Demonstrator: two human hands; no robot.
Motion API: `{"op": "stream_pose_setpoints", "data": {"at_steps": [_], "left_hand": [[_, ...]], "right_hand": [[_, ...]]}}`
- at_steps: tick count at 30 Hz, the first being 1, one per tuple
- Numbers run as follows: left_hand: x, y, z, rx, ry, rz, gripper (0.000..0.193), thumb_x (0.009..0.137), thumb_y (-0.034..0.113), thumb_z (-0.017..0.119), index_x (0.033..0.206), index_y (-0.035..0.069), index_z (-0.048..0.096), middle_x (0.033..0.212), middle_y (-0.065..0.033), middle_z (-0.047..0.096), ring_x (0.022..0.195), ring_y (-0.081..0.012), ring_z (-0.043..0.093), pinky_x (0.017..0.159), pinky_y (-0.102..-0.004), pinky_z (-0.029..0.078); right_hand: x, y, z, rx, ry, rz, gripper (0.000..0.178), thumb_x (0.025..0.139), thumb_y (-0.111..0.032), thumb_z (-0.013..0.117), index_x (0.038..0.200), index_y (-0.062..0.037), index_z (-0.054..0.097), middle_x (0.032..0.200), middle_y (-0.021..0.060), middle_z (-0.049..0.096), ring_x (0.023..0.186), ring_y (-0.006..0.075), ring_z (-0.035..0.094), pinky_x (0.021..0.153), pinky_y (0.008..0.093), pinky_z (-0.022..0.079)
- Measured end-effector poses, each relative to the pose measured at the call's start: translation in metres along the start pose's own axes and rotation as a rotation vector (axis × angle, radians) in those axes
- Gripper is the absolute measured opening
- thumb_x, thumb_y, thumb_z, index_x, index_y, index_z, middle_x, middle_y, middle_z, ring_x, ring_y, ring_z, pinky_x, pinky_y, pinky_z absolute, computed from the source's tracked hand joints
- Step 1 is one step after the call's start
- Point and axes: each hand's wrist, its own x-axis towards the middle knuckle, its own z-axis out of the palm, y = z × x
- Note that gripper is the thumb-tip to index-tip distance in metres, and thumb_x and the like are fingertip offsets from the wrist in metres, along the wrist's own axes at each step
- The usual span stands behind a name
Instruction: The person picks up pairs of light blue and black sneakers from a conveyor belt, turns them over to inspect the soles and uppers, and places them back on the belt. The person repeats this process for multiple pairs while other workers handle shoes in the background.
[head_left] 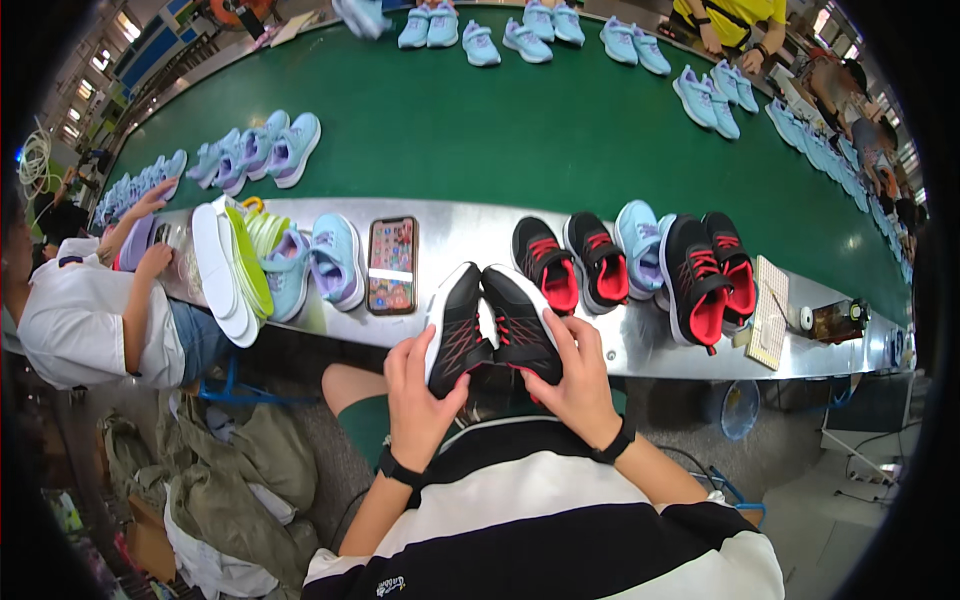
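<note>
Just over the metal table's near edge I hold a pair of black sneakers with red laces and white soles. My left hand (422, 388) grips the left sneaker (457, 330) by its heel end, and my right hand (582, 385) does the same with the right sneaker (522, 318). Their toes point away from me and nearly touch. More black-and-red sneakers (690, 275) stand to the right, with light blue sneakers (637, 238) among them. Left of my hands lie a phone (392, 265), a light blue sneaker (337, 262), and white insoles (216, 265) beside lime-green ones (246, 262).
Beyond the metal ledge (460, 225) runs a green conveyor belt (420, 140) carrying several light blue sneakers. A beige slab (769, 315) and a dark jar (838, 321) stand at right. One co-worker (85, 320) sits at left; another in yellow (735, 22) is across the belt.
</note>
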Motion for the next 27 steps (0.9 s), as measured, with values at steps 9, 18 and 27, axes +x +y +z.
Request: {"op": "stream_pose_setpoints", "data": {"at_steps": [9,18,27], "left_hand": [[-0.005,-0.054,0.011,-0.376,-0.265,-0.246,0.057,0.1,0.026,0.059,0.144,-0.004,0.038,0.117,-0.0153,0.059,0.097,-0.0192,0.06,0.085,-0.0309,0.05],[0.016,-0.024,0.0,-1.484,-0.312,-0.77,0.05,0.108,0.036,0.034,0.148,0.006,0.036,0.139,-0.0099,0.053,0.126,-0.02,0.053,0.108,-0.0353,0.042],[0.046,0.015,-0.004,-1.77,-0.195,-0.784,0.053,0.105,0.052,0.033,0.14,0.015,0.047,0.134,-0.0059,0.056,0.118,-0.022,0.057,0.097,-0.0401,0.051]], "right_hand": [[0.001,0.036,-0.005,0.392,-0.292,0.367,0.071,0.098,-0.035,0.059,0.154,-0.0125,0.023,0.118,0.028,0.06,0.113,0.0375,0.059,0.1,0.0426,0.044],[0.015,0.022,-0.009,1.363,-0.234,0.659,0.057,0.107,-0.023,0.036,0.158,-0.019,0.011,0.156,0.012,0.033,0.14,0.0254,0.04,0.114,0.0385,0.034],[0.056,-0.034,-0.002,1.723,-0.208,0.758,0.051,0.107,-0.047,0.031,0.142,-0.0131,0.044,0.136,0.005,0.056,0.121,0.0221,0.057,0.103,0.0485,0.047]]}}
